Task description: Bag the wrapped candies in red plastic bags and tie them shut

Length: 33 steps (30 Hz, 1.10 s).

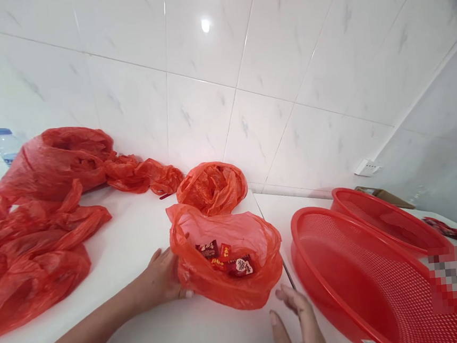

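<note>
A thin red plastic bag [233, 294] stands with its mouth spread wide on the white table. Inside it lie several small wrapped candies [242, 266] in dark red and bright red wrappers. My left hand [166, 277] holds the bag by its left side, some of its fingers hidden by the plastic. Just off the bag's lower right edge is my right hand [299, 320], thumb and fingers apart and nothing in them.
Behind the bag sits another red plastic bag [213, 188]. Crumpled red bags [32, 258] and a full-looking one [57, 162] lie left, near a bottle [7, 144]. Two red mesh baskets, one near [341, 268] and one farther [388, 219], stand right. A pixelated patch covers the far right.
</note>
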Available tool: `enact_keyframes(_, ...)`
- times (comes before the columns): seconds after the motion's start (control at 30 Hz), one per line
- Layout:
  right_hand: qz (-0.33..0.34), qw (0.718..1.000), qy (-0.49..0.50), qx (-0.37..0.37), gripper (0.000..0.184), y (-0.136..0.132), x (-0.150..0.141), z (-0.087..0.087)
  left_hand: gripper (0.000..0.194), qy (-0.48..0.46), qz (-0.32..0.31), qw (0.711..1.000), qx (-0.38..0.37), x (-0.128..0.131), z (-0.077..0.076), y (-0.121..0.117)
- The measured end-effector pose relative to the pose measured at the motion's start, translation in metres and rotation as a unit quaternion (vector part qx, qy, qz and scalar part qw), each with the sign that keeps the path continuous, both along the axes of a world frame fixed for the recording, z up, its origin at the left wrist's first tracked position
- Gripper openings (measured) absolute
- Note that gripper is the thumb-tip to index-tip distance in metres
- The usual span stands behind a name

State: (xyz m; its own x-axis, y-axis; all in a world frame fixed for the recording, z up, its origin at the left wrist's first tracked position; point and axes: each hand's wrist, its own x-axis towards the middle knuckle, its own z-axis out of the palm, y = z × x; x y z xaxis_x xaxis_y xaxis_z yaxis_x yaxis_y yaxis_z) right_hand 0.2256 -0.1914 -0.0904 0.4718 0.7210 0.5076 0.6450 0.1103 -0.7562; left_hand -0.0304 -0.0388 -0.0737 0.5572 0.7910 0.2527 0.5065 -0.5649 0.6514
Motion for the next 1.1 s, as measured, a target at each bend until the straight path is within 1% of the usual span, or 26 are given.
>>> enact_keyframes(0.03, 0.003, 1.000, -0.002, 0.005, 0.035, 0.004, 0.004, 0.012, 0.092, -0.046, -0.031, 0.997, -0.061, 0.002, 0.010, 0.001)
enact_keyframes(0.07, 0.006, 1.000, -0.001, 0.008, 0.039, 0.009, 0.008, 0.024, 0.094, -0.092, -0.059, 0.987, -0.116, 0.004, 0.020, 0.001)
enact_keyframes(0.1, 0.009, 1.000, 0.001, 0.007, 0.043, 0.015, 0.011, 0.034, 0.096, -0.128, -0.075, 0.977, -0.154, 0.006, 0.031, 0.002)
enact_keyframes(0.13, 0.011, 1.000, 0.005, 0.003, 0.048, 0.022, 0.013, 0.042, 0.098, -0.159, -0.082, 0.967, -0.180, 0.010, 0.041, 0.001)
enact_keyframes(0.2, 0.008, 1.000, 0.018, -0.010, 0.061, 0.038, 0.015, 0.051, 0.101, -0.211, -0.076, 0.953, -0.205, 0.017, 0.056, -0.001)
enact_keyframes(0.23, 0.005, 0.999, 0.027, -0.019, 0.066, 0.047, 0.015, 0.052, 0.102, -0.234, -0.069, 0.947, -0.211, 0.021, 0.061, -0.003)
enact_keyframes(0.27, 0.007, 0.999, 0.035, -0.031, 0.066, 0.054, 0.016, 0.052, 0.102, -0.256, -0.060, 0.941, -0.214, 0.025, 0.063, -0.005)
enact_keyframes(0.3, 0.015, 0.998, 0.042, -0.047, 0.061, 0.061, 0.016, 0.051, 0.100, -0.274, -0.047, 0.936, -0.215, 0.027, 0.065, -0.006)
enact_keyframes(0.4, 0.064, 0.992, 0.046, -0.099, 0.029, 0.075, 0.017, 0.053, 0.085, -0.283, 0.013, 0.930, -0.234, 0.031, 0.063, -0.010)
enact_keyframes(0.47, 0.088, 0.989, 0.057, -0.105, 0.024, 0.077, 0.019, 0.062, 0.070, -0.267, 0.043, 0.927, -0.258, 0.028, 0.063, -0.010)
enact_keyframes(0.57, 0.081, 0.988, 0.113, -0.067, 0.025, 0.074, 0.023, 0.085, 0.054, -0.280, 0.069, 0.923, -0.255, 0.019, 0.069, -0.007)
enact_keyframes(0.67, 0.056, 0.985, 0.165, 0.009, 0.025, 0.072, 0.028, 0.107, 0.045, -0.337, 0.095, 0.912, -0.213, 0.011, 0.085, -0.001)
enact_keyframes(0.73, 0.046, 0.979, 0.190, 0.064, 0.025, 0.071, 0.030, 0.115, 0.043, -0.371, 0.109, 0.904, -0.181, 0.007, 0.095, 0.003)
enact_keyframes(0.77, 0.044, 0.975, 0.203, 0.081, 0.025, 0.072, 0.031, 0.116, 0.043, -0.383, 0.113, 0.901, -0.170, 0.006, 0.099, 0.005)
enact_keyframes(0.83, 0.044, 0.969, 0.226, 0.091, 0.026, 0.072, 0.032, 0.116, 0.042, -0.400, 0.111, 0.896, -0.160, 0.004, 0.104, 0.006)
enact_keyframes(0.97, 0.031, 0.970, 0.227, 0.077, 0.024, 0.067, 0.034, 0.111, 0.041, -0.394, 0.059, 0.897, -0.193, -0.004, 0.110, -0.001)
enact_keyframes(1.03, 0.031, 0.972, 0.220, 0.075, 0.025, 0.062, 0.034, 0.107, 0.042, -0.368, 0.041, 0.908, -0.198, -0.012, 0.111, -0.007)
enact_keyframes(1.1, 0.041, 0.970, 0.225, 0.080, 0.032, 0.057, 0.033, 0.100, 0.051, -0.328, 0.025, 0.926, -0.187, -0.024, 0.108, -0.013)
